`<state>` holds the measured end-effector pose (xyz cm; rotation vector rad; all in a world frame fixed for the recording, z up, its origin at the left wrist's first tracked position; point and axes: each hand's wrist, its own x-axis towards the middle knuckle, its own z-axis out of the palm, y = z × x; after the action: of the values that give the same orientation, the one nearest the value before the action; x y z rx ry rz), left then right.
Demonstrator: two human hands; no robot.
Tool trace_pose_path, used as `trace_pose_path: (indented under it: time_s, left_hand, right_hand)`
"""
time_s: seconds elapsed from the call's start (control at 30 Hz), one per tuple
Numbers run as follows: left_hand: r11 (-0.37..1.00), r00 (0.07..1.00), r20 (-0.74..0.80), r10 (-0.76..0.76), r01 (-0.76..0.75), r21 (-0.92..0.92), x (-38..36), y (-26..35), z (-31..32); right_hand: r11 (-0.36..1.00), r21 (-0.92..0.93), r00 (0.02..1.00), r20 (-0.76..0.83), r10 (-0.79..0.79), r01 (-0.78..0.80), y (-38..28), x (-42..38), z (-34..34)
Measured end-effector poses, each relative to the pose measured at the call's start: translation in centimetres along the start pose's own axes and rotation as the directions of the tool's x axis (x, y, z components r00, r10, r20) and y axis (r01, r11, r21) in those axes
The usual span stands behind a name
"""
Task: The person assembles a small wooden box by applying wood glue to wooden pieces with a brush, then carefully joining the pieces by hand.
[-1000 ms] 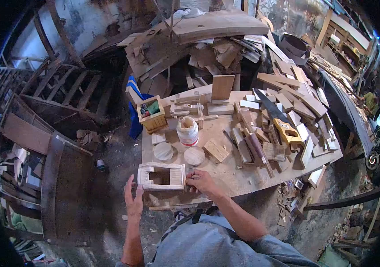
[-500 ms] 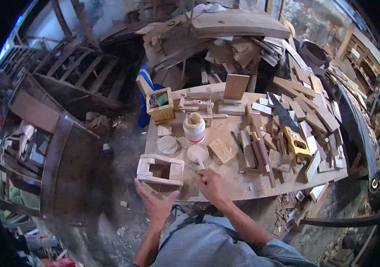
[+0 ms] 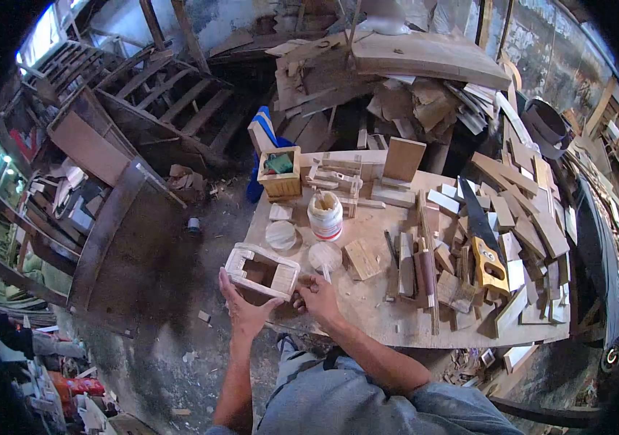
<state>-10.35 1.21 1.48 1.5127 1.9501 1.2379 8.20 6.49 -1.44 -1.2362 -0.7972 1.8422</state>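
A small open wooden box frame (image 3: 285, 280) sits tilted at the near left edge of the table. My left hand (image 3: 246, 308) grips its near side, thumb and fingers spread around it. At the frame's right end, my right hand (image 3: 317, 296) has its fingers curled against the corner; the fingertips are partly hidden. Just beyond that hand, a thin stick (image 3: 326, 275) rests against a round wooden disc (image 3: 323, 255). Behind the disc stands an open white jar (image 3: 325, 221) with pale, glue-like stuff around its mouth. A second round disc (image 3: 280, 235) lies left of the jar.
A square wooden block (image 3: 362, 259) lies right of the discs. A yellow-handled handsaw (image 3: 489, 264) rests on a heap of wood offcuts (image 3: 520, 210) at the right. A slatted wooden box (image 3: 280, 187) with green contents stands at the back left. Planks are piled behind the table (image 3: 367, 319).
My left hand has closed on the box frame, which is now tilted. My right hand has let go of the stick and moved left to the frame's corner. The view has shifted.
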Motion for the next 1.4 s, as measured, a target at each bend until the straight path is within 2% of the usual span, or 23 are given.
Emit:
trace_pose_path:
  time_s: [0.07,0.17,0.2,0.27,0.37,0.4,0.47,0.6,0.67,0.77,0.87,1.07,1.4]
  left_hand:
    - [0.993,1.000,0.006,0.012,-0.012,0.117,0.1,0.1,-0.1]
    - [0.997,0.999,0.001,0.044,-0.044,0.058,0.7,-1.6,-0.2]
    - [1.000,1.000,0.013,0.009,-0.008,-0.006,1.0,-1.5,-0.5]
    - [0.989,0.997,0.045,-0.064,0.069,-0.130,1.4,-1.2,-1.3]
    - [0.906,0.994,0.070,-0.088,0.109,-0.409,2.2,-4.1,-1.5]
    - [0.886,0.989,0.093,-0.112,0.142,-0.442,2.4,-3.8,-2.0]
    - [0.839,0.978,0.139,-0.157,0.206,-0.504,2.8,-3.0,-2.8]
    - [0.794,0.972,0.127,-0.198,0.235,-0.560,3.1,-2.5,-3.4]
    - [0.776,0.972,0.114,-0.205,0.233,-0.586,3.3,-2.4,-3.5]
    - [0.672,0.972,0.103,-0.210,0.221,-0.707,3.2,-3.7,-3.3]
    - [0.540,0.932,0.143,-0.334,0.314,-0.781,2.9,-1.2,-4.1]
    - [0.573,0.963,0.044,-0.268,0.196,-0.796,3.0,-3.7,-3.7]
    - [0.566,0.962,-0.023,-0.273,0.142,-0.812,2.5,-2.9,-3.4]
  right_hand:
    - [0.999,-0.015,0.999,-0.019,-0.032,0.032,0.7,0.1,0.1]
    - [0.999,-0.021,0.998,-0.029,-0.048,0.047,0.1,-0.1,0.7]
    - [0.999,-0.021,0.999,-0.027,-0.046,0.045,-0.3,-0.3,0.9]
    - [0.992,0.114,0.994,0.097,0.049,-0.060,-0.9,-0.2,0.8]
    - [0.945,0.273,0.965,0.233,0.117,-0.181,-2.2,-0.7,1.6]
    - [0.922,0.321,0.955,0.268,0.130,-0.215,-2.5,-1.1,2.1]
    - [0.913,0.362,0.955,0.284,0.085,-0.189,-2.9,-1.7,3.2]
    - [0.873,0.439,0.931,0.362,0.047,-0.215,-1.7,-0.7,4.6]
    - [0.872,0.449,0.925,0.380,0.010,-0.194,-1.6,-0.6,5.2]
    - [0.880,0.443,0.934,0.356,0.001,-0.170,-2.9,-1.4,6.7]
    - [0.885,0.443,0.946,0.323,-0.007,-0.144,-2.7,-1.0,7.9]
    - [0.919,0.369,0.938,0.347,0.000,-0.136,-2.8,-0.9,8.3]
    - [0.954,0.298,0.956,0.286,-0.063,-0.026,-3.4,-1.7,9.1]
